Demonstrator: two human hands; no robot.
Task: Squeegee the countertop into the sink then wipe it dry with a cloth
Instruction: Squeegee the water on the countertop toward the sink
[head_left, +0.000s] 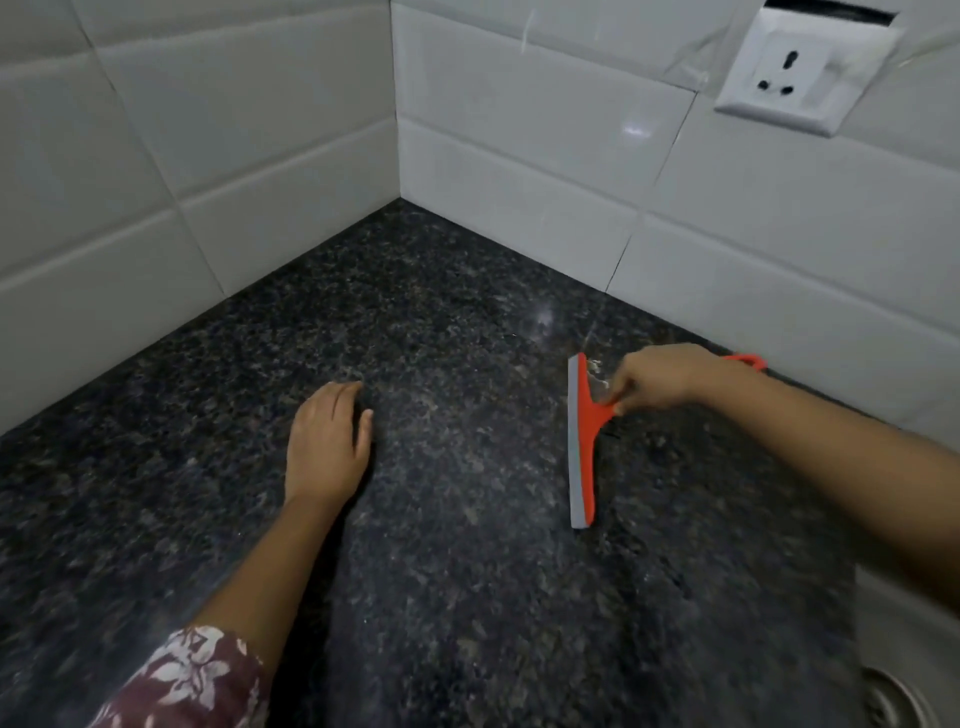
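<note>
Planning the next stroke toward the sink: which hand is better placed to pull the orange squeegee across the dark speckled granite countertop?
Right. The right hand already grips the orange squeegee with grey rubber blade at its handle, on the side of the steel sink. The left hand rests flat on the dark speckled granite countertop, apart from the tool.

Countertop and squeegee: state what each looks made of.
Countertop: polished granite by the look, black with grey speckles and glossy reflections. Squeegee: orange body, probably moulded plastic, smooth and matte; its grey blade looks like rubber, though that is uncertain.
</note>
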